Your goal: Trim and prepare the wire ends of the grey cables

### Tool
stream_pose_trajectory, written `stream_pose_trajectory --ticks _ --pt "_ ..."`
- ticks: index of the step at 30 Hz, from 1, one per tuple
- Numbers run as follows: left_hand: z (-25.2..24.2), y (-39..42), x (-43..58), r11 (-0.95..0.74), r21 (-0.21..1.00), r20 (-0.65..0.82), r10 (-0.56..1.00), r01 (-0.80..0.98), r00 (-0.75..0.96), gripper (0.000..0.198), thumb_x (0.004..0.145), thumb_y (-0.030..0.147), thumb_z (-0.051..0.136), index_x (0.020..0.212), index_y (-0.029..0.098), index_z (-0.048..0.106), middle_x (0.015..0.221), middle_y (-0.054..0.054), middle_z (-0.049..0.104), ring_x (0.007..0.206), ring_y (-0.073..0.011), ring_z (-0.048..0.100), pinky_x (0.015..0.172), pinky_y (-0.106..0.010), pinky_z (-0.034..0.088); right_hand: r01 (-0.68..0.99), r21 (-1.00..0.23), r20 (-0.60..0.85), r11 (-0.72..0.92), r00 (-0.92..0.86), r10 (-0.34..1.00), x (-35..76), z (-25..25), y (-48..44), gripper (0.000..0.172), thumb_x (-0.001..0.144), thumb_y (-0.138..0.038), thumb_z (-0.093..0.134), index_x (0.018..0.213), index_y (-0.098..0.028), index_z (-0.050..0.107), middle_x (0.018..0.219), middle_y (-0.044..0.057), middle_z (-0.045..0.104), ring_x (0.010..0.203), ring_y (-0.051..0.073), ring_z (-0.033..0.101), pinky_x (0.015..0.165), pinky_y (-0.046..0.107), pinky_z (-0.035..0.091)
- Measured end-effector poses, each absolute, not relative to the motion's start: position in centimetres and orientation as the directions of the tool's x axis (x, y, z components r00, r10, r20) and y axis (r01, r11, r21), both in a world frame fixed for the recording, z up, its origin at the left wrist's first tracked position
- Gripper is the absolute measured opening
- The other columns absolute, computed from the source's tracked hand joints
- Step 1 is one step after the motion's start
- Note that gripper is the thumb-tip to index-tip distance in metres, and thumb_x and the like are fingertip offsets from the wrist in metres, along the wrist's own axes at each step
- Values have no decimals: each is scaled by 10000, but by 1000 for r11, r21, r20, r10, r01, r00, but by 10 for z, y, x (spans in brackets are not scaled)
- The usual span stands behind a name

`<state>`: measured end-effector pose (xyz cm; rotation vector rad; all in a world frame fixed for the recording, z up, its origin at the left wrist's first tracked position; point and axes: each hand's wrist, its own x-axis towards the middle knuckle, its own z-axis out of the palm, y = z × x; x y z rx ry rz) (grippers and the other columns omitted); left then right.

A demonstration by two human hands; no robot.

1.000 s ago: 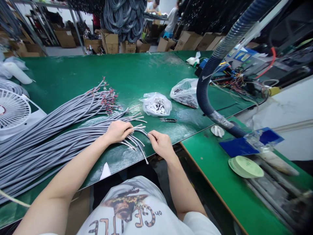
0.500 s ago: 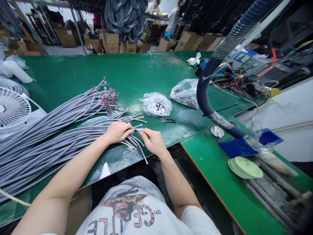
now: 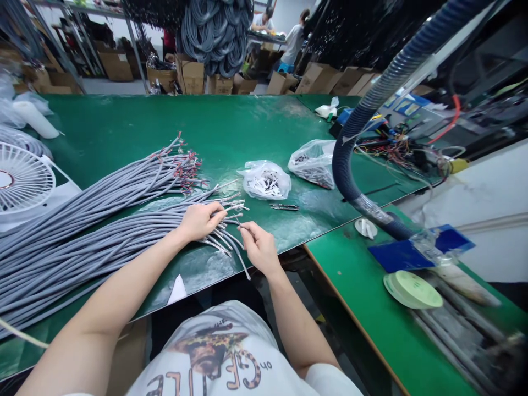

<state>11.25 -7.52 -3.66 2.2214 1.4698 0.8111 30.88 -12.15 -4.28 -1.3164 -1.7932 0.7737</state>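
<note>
Two hands (image 3: 202,221), two straight cable bundles (image 3: 136,231)

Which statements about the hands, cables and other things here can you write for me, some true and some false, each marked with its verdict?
1. The left hand and the right hand are both close to the ends of the lower grey cable bundle. True.
2. The right hand holds the small snips. False: the snips lie on the green table.
3. The upper grey cable bundle shows red wires at its ends. True.
4. The white fan stands at the right edge of the picture. False: it is at the left edge.
5. The plastic bag nearest the snips contains white and dark pieces. True.
</note>
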Motion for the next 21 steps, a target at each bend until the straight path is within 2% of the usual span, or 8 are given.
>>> stream_pose_trajectory --ticks 8,14,21 --pt "-39 -75 113 -413 546 269 910 729 315 279 890 372 456 865 204 677 728 -16 709 611 -137 612 612 -236 386 503 -818 230 280 -160 960 302 -47 -113 241 898 -338 428 862 -186 612 597 -2 569 565 133 534 544 227 411" --pt "-38 -76 112 -417 504 262 908 757 326 301 895 388 446 879 210 689 680 -16 697 588 -145 608 590 -241 368 497 -820 244 284 -146 959 299 -50 -109 246 893 -332 424 851 -180 613 616 -4 557 567 126 516 549 225 399" --pt "-39 -78 114 -437 421 266 897 795 352 327 901 392 431 876 224 710 683 -32 709 604 -159 618 569 -248 341 399 -868 279 296 -102 955 286 -48 -103 270 895 -364 436 848 -172 620 614 -1 543 591 131 524 564 231 413"
